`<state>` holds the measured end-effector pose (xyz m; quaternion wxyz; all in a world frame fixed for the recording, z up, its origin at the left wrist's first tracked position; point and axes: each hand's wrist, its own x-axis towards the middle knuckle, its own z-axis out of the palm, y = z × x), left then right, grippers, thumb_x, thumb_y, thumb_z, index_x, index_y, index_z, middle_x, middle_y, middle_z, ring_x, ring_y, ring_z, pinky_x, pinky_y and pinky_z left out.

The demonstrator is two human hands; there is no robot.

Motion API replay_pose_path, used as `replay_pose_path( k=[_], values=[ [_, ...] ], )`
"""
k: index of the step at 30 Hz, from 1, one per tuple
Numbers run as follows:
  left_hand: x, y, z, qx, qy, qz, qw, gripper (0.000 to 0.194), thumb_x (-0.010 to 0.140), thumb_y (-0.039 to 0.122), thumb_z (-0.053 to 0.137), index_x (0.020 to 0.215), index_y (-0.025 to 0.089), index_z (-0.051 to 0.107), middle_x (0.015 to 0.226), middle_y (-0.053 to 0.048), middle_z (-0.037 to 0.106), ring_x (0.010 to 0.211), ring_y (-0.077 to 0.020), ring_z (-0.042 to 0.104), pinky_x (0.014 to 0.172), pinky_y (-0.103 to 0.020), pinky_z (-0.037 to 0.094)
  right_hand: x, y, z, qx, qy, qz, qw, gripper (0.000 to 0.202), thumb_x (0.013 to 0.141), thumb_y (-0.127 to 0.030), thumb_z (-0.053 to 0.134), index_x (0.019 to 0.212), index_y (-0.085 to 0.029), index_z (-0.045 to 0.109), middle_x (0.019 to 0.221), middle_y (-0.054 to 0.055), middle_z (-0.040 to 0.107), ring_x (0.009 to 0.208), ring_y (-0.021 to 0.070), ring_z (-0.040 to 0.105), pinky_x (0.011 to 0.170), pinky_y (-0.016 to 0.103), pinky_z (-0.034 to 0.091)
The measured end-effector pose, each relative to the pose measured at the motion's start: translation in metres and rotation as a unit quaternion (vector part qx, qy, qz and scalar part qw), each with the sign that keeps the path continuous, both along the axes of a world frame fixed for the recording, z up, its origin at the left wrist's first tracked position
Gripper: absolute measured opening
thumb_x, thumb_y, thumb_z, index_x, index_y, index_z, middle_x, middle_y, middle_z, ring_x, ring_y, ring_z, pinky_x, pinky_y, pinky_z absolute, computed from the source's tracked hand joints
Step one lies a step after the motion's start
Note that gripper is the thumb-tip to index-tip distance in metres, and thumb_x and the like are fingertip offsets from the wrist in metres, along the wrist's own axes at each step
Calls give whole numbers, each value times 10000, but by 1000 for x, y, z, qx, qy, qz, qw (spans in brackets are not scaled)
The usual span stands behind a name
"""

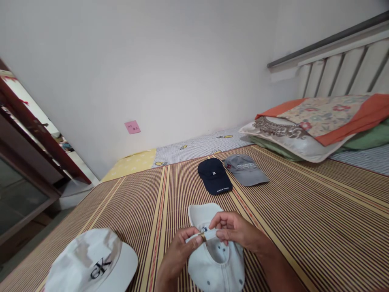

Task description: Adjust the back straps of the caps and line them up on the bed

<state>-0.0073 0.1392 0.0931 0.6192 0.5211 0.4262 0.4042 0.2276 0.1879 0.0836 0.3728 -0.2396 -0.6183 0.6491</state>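
Observation:
A pale blue baseball cap (pixel 212 267) lies on the striped mat with its brim pointing away from me and its back opening towards me. Across that opening runs the cap's adjusting strap (pixel 210 234), which has a brass-coloured buckle (pixel 203 237). My left hand (pixel 182 247) pinches the strap at the buckle between thumb and fingers. On the other side, my right hand (pixel 235 231) is closed on the strap, thumb below and curled fingers above. To the left sits a white cap (pixel 88 259) with black letters on its front.
Beyond my hands, a navy cap (pixel 214 175) rests beside a grey cap (pixel 245 169). The striped mat (pixel 176 190) covers the bed. Pillows (pixel 304 129) are piled at the right, below a white headboard (pixel 343 69). A pink note (pixel 132 127) is on the wall.

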Motion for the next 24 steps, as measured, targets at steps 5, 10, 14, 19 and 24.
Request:
replay_pose_path(
  k=[5,10,14,19,24],
  values=[
    [-11,0,-1,3,-11,21,1000,491,755,593,827,692,166,593,591,40,484,526,-80,354,514,-229,241,15,2,0,-26,-67,31,997,359,773,-479,838,933,-167,764,748,-4,686,685,127,587,663,258,392],
    [-22,0,-8,-10,-41,45,998,542,665,625,873,660,179,565,569,57,453,508,-78,322,493,-230,234,23,2,0,-27,-68,45,996,359,732,-477,855,834,-155,735,693,-28,603,638,107,479,620,252,317],
    [-27,-1,-8,16,-18,45,999,579,683,652,846,596,190,507,541,65,405,513,-75,272,495,-229,197,26,1,7,-17,-48,10,999,390,772,-530,814,849,-163,707,682,-44,540,631,105,413,605,251,274],
    [-35,-5,5,34,-14,29,999,611,694,664,834,561,196,465,520,74,368,512,-72,247,502,-225,190,34,-1,14,-15,4,-8,1000,433,807,-582,788,878,-160,723,771,3,620,681,121,483,619,250,306],
    [-33,-15,19,29,-48,40,998,608,660,665,863,566,183,504,508,70,382,500,-69,270,499,-217,205,40,-8,16,-54,88,-45,994,394,747,-513,869,900,-176,736,766,7,648,617,102,499,549,218,322]
  ],
)
